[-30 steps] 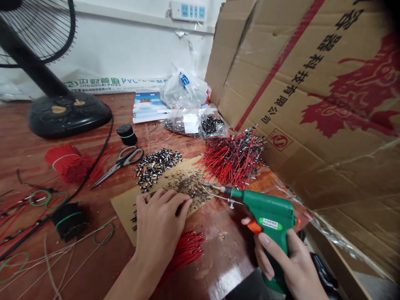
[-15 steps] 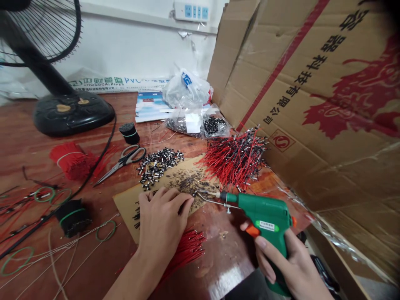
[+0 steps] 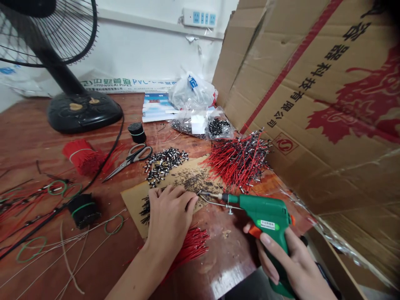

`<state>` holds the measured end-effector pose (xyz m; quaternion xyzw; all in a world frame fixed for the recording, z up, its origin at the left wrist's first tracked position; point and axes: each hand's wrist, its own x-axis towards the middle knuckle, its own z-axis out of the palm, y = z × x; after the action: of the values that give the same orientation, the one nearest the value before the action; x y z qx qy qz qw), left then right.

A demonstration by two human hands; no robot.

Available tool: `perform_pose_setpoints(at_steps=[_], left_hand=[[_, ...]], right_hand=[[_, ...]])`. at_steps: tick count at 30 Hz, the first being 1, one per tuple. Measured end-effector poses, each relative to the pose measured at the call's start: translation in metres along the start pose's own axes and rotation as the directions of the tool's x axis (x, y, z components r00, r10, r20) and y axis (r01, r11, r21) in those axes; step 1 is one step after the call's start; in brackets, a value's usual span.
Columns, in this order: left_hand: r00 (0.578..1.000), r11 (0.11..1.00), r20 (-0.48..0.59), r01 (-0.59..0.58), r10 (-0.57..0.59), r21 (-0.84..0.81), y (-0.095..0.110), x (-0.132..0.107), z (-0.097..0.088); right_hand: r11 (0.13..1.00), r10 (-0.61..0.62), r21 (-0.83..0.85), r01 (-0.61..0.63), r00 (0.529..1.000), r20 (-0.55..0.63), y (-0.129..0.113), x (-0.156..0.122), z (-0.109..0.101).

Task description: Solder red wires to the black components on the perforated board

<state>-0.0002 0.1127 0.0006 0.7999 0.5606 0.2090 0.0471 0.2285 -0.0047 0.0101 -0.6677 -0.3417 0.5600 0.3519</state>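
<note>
My right hand [image 3: 286, 258] is wrapped around the handle of a green soldering gun [image 3: 264, 208], a finger by its orange trigger. The gun's tip and its thin feed tube point left, meeting a tiny black-and-silver part [image 3: 199, 193] at the fingertips of my left hand [image 3: 173, 212]. That hand is pinched closed over a brown board [image 3: 133, 204]; the small part is too tiny to name surely. Black wire pieces [image 3: 146, 210] lie beside it on the board. Under my left wrist is a bundle of red wires [image 3: 192, 248].
Behind the board lie loose small black-and-silver parts [image 3: 165, 162], scissors [image 3: 131, 160] and a pile of red wires with dark ends [image 3: 239, 160]. Wire bundles [image 3: 83, 156] and a fan [image 3: 84, 112] stand left. A cardboard box [image 3: 300, 137] walls the right side.
The view has shifted slightly, so everything sits a little further right in the picture. Both hands keep their holds, with the soldering gun's tip still at the small part.
</note>
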Motion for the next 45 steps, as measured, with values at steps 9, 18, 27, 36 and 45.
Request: perform_pose_setpoints(at_steps=[9,18,27,36,45], left_hand=[[0.999,0.999,-0.019,-0.039,0.039,0.01,-0.002,0.001,0.002],[0.999,0.999,-0.01,-0.033,0.033,0.002,0.0,0.001,0.0],[0.997,0.998,0.046,-0.056,0.058,-0.031,0.0,0.001,-0.004],[0.997,0.996,-0.009,-0.075,0.076,0.054,0.005,-0.002,-0.003],[0.994,0.993,-0.054,-0.09,0.094,0.076,0.007,-0.002,0.001]], right_hand=[[0.996,-0.064,-0.058,0.069,0.995,0.081,0.007,0.005,-0.005],[0.995,-0.098,-0.022,0.101,0.991,0.093,0.009,0.006,-0.007],[0.991,-0.13,0.022,0.129,0.989,0.064,0.003,0.004,-0.002],[0.992,-0.112,-0.049,0.114,0.993,0.044,0.008,0.002,-0.005],[0.985,-0.139,-0.103,0.141,0.99,0.032,0.007,0.001,-0.005]])
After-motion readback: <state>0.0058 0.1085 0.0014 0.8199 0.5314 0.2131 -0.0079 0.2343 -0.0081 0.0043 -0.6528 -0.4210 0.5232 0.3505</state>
